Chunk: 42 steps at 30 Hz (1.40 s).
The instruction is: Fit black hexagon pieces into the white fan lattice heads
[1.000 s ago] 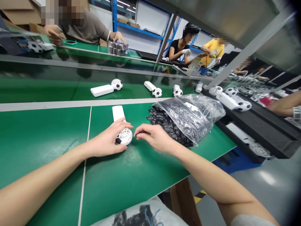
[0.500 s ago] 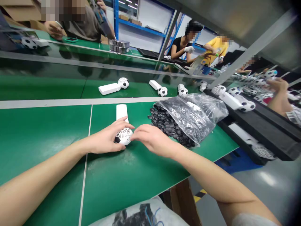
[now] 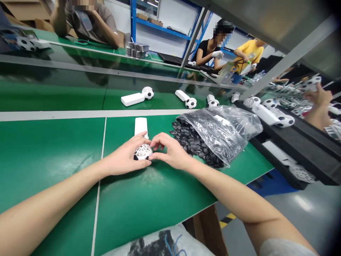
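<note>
On the green table, a white lattice ball with black patches (image 3: 143, 152) is joined to a white rectangular handle (image 3: 141, 127) pointing away from me. My left hand (image 3: 125, 154) curls round the ball's left side, fingers behind it and thumb in front. At the ball's right side, my right hand (image 3: 170, 151) touches it with thumb and fingertips; any small piece between them is too small to make out. Just right of my right hand, many black pieces (image 3: 190, 140) spill from a clear plastic bag (image 3: 222, 129).
Beyond the white strip (image 3: 66, 114), several ball-and-handle units lie on a green belt (image 3: 87, 94). A black tray (image 3: 306, 153) holding more units stands at the right. People sit across the line, and another person's hand (image 3: 319, 97) shows at far right.
The belt units have shifted right in the view. My right hand's thumb and fingers have spread apart somewhat at the ball. The person across at the left has raised both arms.
</note>
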Available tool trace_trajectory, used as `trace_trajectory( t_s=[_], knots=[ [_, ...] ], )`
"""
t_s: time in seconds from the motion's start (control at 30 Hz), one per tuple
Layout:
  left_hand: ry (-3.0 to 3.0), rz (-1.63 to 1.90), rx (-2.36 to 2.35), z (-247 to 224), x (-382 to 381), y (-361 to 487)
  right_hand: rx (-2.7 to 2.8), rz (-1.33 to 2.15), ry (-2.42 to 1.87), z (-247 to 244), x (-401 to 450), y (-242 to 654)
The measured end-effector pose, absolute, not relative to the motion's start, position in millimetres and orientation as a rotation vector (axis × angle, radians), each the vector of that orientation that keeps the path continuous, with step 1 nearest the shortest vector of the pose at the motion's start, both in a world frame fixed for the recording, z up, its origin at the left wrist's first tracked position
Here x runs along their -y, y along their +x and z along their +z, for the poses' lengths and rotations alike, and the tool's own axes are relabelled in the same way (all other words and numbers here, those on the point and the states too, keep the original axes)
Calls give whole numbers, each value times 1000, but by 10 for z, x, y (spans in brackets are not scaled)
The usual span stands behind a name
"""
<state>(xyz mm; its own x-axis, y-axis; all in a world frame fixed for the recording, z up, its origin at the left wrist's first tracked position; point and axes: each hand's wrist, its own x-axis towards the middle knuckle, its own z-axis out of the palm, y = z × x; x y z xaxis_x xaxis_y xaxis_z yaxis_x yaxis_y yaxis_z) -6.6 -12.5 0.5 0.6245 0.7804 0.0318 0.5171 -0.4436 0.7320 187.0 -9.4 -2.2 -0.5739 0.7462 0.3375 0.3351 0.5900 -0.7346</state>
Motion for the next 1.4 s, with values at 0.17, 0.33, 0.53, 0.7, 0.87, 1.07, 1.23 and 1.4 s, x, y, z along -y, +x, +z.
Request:
trace_trajectory(
  t_s=[0.17,0.33,0.53,0.7,0.87,1.07,1.23,1.4],
  knots=[
    [2131,516,-1033,1,130,-53,1982,1083,-921,-97,112,1866],
    [2099,527,-1088,-3,139,-32,1914,1210,-943,-89,97,1847],
    [2065,593,-1087,-27,146,-35,1948,1155,-1032,-81,36,1831],
    [2148,516,-1054,-38,133,-53,1959,904,-1320,-19,-115,2183],
    [2218,442,-1002,-35,66,-87,2261,531,-1525,35,-99,2471],
    [2099,331,-1123,53,-33,-256,2587,327,-1484,8,0,2458],
    [2075,189,-944,200,-93,-385,2448,393,-1376,32,-4,2406],
    [2073,200,-905,231,-109,-413,2252,659,-1326,78,22,2238]
  ],
)
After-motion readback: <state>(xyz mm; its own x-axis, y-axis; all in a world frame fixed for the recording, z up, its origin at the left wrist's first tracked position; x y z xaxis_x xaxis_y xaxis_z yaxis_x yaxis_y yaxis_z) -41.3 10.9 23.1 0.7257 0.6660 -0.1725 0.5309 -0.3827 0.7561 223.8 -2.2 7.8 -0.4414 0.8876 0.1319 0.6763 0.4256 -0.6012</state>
